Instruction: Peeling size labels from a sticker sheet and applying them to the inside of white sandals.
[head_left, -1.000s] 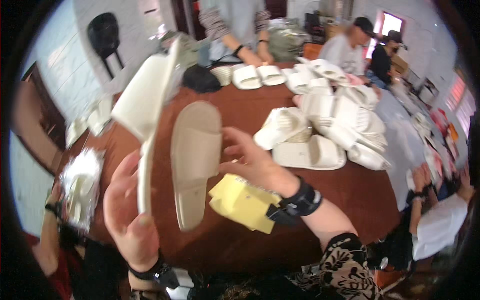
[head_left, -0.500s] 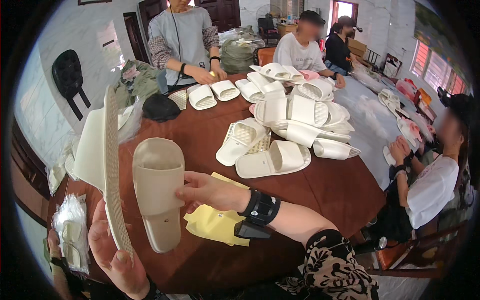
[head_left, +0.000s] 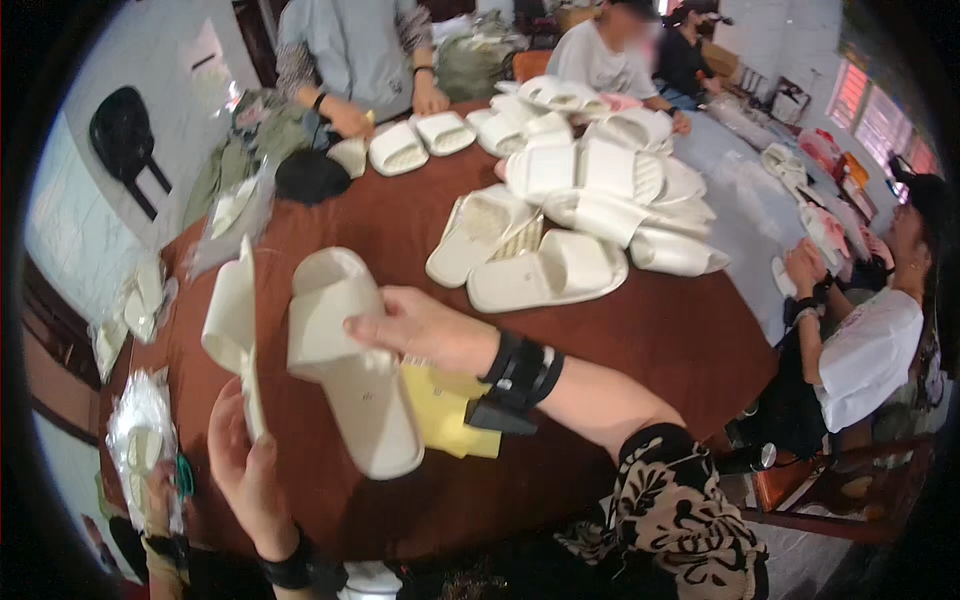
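Gripping a white, rubbery, wide-strapped slipper [head_left: 240, 330] upright in the left hand [head_left: 245, 475] and a second white, rubbery slipper [head_left: 360, 385] in the right hand [head_left: 430, 328], between both hands. Pinch gently, without squashing straps [head_left: 320, 325].

two off-white slippers, each with one broad, closed strap, are held up over the left part of the table [head_left: 700, 365], apart from each other. the left slipper [head_left: 230, 325] stands nearly upright, toe up and heel down, seen almost edge-on; its strap bulges toward the table's left edge, and its outsole faces the right edge. it is gripped low, by the heel end. the right slipper [head_left: 352, 385] shows its smooth insole, with a small dark mark at the heel. it tilts, the toe up and leaning toward the left slipper, the heel pointing down toward the table's near edge. it is gripped at the right side of its plain strap.
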